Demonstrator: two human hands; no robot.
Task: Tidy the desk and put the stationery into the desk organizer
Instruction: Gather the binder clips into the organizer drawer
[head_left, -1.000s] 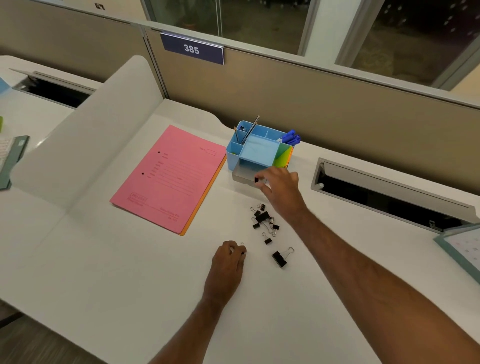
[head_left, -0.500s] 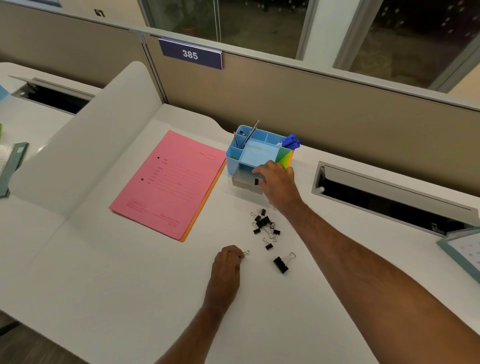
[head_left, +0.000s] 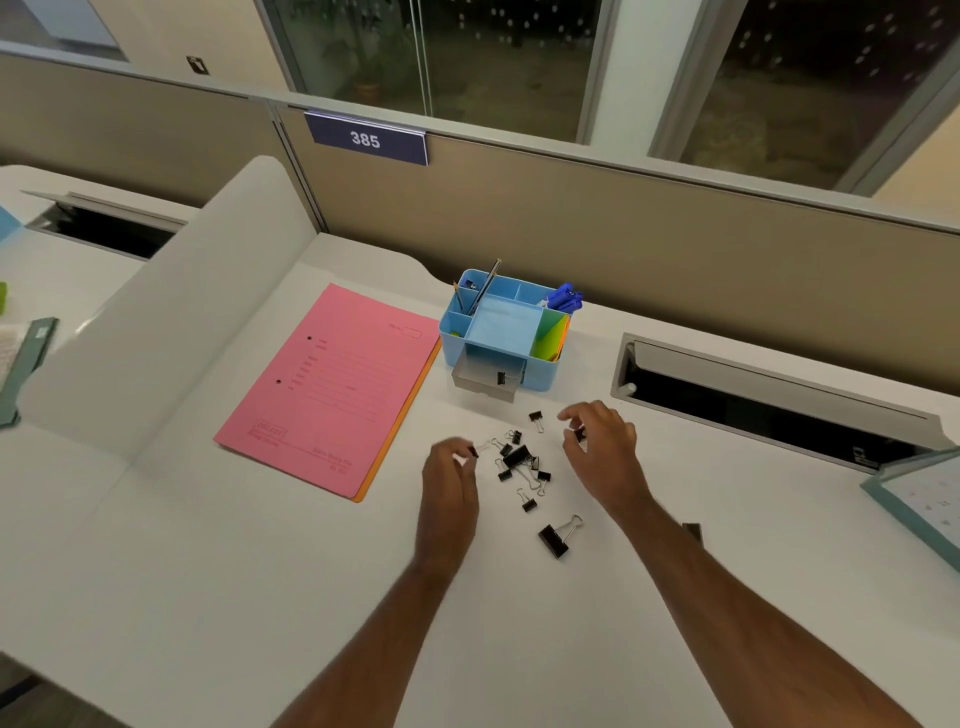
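A blue desk organizer (head_left: 540, 371) stands at the back of the desk, with pens, a pencil and coloured notes in it. Its grey drawer (head_left: 475, 379) is pulled open, and one binder clip (head_left: 501, 378) lies inside. Several small black binder clips (head_left: 519, 461) are scattered in front of it. A larger clip (head_left: 555, 538) sits nearer to me. My left hand (head_left: 449, 483), left of the pile, pinches a small clip (head_left: 475, 451). My right hand (head_left: 605, 449), right of the pile, curls its thumb and fingers round another small clip (head_left: 579, 434).
A pink folder (head_left: 332, 389) lies over an orange one, left of the organizer. An open cable slot (head_left: 769, 405) is set into the desk at the right. A framed calendar (head_left: 919, 499) sits at the right edge. A white divider (head_left: 171, 322) borders the desk on the left.
My right hand left the organizer's drawer and came back to the right side of the clip pile. My left hand moved forward with its clip to the pile's left side.
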